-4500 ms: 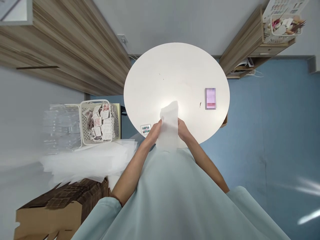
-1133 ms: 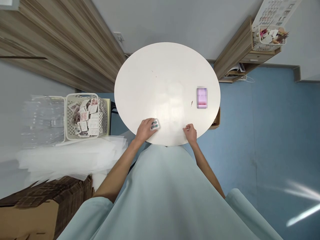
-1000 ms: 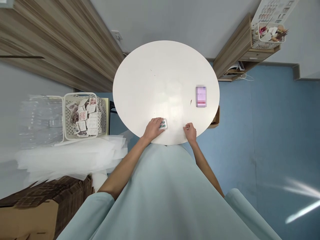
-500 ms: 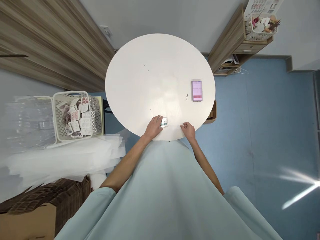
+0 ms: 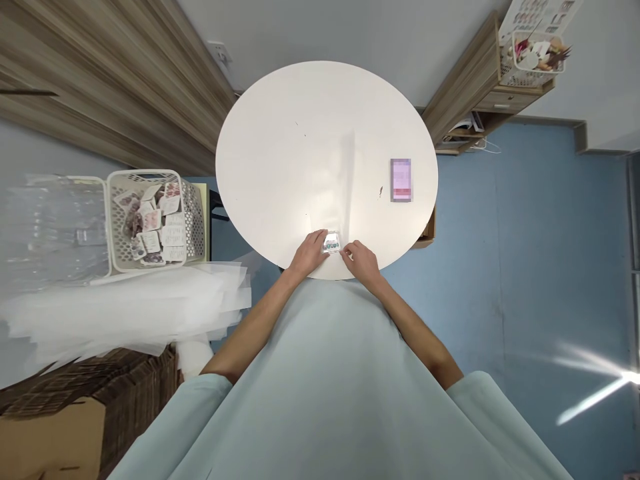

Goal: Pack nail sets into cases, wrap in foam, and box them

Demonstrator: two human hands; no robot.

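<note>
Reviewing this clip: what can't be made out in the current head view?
All in the head view:
- Small clear case: left side hidden by the left hand; contents too small, partly lost in glare.
- Right hand: contact with the case too small to judge.
- Purple rectangle: pixelated.
- Cardboard stack: cut off by the left edge.

Clear pack (image 5: pixel 331 245) partly hidden by L hand (image 5: pixel 309 254); purple rect (image 5: pixel 401 179) pixelated, txt unreadable.
</note>
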